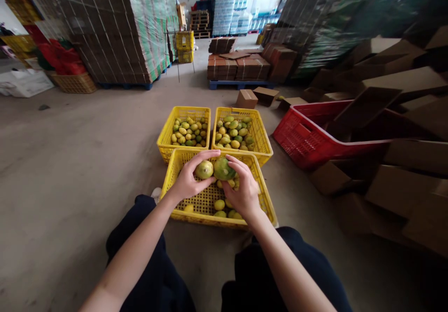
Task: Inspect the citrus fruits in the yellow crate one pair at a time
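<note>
My left hand is closed round a yellow-green fruit, thumb below and fingers above. Beside it, my right hand grips a greener, slightly larger fruit. The two fruits are side by side, close together, above the near yellow crate. Several yellow and green fruits lie in that crate, mostly on its right side, partly hidden by my right hand. Behind it, the back left yellow crate and the back right yellow crate both hold many yellow and green fruits.
A red crate with cardboard in it stands to the right, among piled cardboard boxes. Flattened cardboard is stacked on a blue pallet ahead. Tall wrapped stacks rise on both sides. My knees flank the near crate.
</note>
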`<state>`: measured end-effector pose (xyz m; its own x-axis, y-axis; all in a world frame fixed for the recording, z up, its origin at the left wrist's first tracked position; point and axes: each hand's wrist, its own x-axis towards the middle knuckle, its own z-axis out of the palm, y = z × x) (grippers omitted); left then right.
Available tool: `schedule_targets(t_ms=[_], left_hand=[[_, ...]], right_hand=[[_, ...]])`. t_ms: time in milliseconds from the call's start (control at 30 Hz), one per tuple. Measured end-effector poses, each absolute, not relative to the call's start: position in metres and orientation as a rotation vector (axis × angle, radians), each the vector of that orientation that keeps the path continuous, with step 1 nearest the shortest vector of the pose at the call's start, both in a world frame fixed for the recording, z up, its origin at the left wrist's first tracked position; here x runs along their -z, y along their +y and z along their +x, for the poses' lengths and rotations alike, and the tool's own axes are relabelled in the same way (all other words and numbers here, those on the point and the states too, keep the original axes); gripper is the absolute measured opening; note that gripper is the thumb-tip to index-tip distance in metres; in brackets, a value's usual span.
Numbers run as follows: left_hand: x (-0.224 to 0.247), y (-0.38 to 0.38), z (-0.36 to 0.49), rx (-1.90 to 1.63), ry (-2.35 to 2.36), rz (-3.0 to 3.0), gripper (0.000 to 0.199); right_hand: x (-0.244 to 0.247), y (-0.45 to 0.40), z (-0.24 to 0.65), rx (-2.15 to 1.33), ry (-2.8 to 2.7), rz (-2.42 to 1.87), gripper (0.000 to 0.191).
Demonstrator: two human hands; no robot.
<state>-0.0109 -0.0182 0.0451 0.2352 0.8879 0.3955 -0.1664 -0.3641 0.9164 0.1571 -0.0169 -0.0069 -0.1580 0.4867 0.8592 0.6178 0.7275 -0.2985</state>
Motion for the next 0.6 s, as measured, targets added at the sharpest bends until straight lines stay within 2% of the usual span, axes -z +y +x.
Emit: schedule_targets(t_ms=[333, 467, 600], left_hand=[[-0.025, -0.004, -0.014, -1.394, 0.750, 1.819, 0.028], [-0.024, -0.001, -0.014, -1.279, 0.730, 1.635, 0.029], [-0.026, -0.002, -0.012, -1.132, 0.725, 1.214, 0.034]], right_hand=[[0.007, -0.014, 0.159, 0.152, -1.821, -0.806, 0.056], [0.007, -0.014, 0.159, 0.136, -1.815, -0.825, 0.056], [0.004, -0.016, 0.159, 0.062, -1.796, -0.902, 0.053]])
